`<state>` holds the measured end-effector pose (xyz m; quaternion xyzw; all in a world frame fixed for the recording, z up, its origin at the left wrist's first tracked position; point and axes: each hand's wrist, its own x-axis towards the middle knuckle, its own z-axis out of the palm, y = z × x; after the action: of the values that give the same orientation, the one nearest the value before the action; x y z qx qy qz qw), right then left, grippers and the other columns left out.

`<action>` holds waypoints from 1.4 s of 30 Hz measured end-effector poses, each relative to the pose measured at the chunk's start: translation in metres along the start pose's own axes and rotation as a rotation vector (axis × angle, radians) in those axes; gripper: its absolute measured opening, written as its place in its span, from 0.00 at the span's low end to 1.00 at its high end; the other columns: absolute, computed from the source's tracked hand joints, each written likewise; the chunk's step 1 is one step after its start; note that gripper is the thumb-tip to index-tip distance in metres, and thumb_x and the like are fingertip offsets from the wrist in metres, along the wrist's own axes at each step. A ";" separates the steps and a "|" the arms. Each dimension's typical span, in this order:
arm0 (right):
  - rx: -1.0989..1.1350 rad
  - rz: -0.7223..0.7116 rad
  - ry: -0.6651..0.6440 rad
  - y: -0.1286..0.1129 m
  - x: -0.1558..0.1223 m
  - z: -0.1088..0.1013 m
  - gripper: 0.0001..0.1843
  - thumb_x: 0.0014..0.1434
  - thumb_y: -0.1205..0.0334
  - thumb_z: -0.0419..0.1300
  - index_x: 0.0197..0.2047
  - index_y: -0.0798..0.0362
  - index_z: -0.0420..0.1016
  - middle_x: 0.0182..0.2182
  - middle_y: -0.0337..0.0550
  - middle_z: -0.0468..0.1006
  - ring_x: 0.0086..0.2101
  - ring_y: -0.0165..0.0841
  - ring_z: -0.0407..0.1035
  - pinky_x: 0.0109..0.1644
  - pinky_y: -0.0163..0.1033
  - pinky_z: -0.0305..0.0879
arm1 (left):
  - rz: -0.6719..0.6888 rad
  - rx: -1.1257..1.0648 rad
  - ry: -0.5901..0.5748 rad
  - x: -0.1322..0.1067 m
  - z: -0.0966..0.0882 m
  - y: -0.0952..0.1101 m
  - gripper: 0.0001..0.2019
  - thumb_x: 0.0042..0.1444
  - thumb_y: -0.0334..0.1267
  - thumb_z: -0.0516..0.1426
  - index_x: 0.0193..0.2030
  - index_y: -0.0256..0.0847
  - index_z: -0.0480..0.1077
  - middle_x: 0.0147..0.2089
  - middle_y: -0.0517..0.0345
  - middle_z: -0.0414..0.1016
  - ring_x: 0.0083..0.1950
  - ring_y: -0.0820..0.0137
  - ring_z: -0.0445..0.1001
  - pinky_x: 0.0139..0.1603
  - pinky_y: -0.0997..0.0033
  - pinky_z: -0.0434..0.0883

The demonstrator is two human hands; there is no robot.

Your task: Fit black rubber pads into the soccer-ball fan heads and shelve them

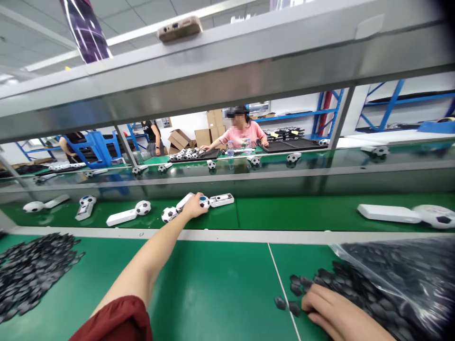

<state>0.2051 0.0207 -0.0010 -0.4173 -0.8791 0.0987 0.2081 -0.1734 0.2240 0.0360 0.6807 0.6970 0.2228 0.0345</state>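
Observation:
My left hand (195, 206) reaches over the conveyor belt, its fingers closed on the ball end of a white handheld case with a soccer-ball head (221, 200). That case lies with its hollow inside showing. Just left of my fingers, another soccer-ball case (169, 214) is partly covered by the hand. At the lower right, my right hand (329, 310) rests with curled fingers at the edge of a pile of small black pentagonal pieces (366, 293). Its fingertips are partly hidden, so what they hold cannot be made out. Several loose black pieces (280, 303) lie beside it.
More soccer-ball cases (122, 217) lie along the green belt (302, 213). A clear plastic bag (408, 270) covers part of the right pile; another black pile (31, 270) sits left. A metal shelf (227, 85) spans overhead, holding a phone (180, 29). A co-worker (245, 132) sits opposite.

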 end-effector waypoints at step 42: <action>0.480 -0.196 0.080 -0.084 -0.007 0.008 0.02 0.54 0.64 0.60 0.31 0.53 0.73 0.29 0.39 0.76 0.32 0.29 0.69 0.40 0.37 0.66 | 0.244 -0.126 -0.346 -0.265 -0.019 0.128 0.32 0.37 0.46 0.62 0.52 0.42 0.62 0.45 0.55 0.65 0.45 0.61 0.69 0.44 0.63 0.68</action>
<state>0.1470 -0.0379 0.0196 -0.2724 -0.8578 0.2671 0.3443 -0.0423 -0.0404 0.0310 0.7847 0.5777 0.1484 0.1690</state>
